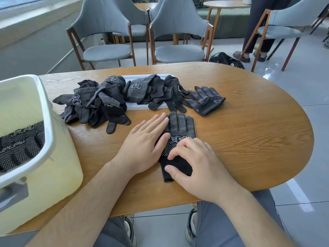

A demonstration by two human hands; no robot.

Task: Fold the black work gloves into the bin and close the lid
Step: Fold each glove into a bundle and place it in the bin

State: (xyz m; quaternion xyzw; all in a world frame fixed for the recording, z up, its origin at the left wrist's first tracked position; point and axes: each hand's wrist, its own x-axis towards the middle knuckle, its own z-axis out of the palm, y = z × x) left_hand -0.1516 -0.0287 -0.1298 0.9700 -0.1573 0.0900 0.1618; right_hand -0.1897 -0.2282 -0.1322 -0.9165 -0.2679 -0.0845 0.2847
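Note:
A black dotted work glove (179, 127) lies flat on the wooden table (249, 136), fingers pointing away from me. My left hand (144, 143) lies flat with straight fingers along the glove's left edge. My right hand (194, 161) presses on the glove's cuff, fingers bent, thumb on the cuff's near end. A pile of black gloves (99, 102) sits beyond, partly on the white lid (135, 106). Another glove (206, 100) lies to the right of the pile. The pale bin (49, 129) at the left holds folded gloves (19, 145).
Grey chairs (105, 36) stand beyond the table's far edge. A person's legs (256, 32) and a black bag (226, 59) are on the floor at the back right. My knees and shoes show under the near table edge.

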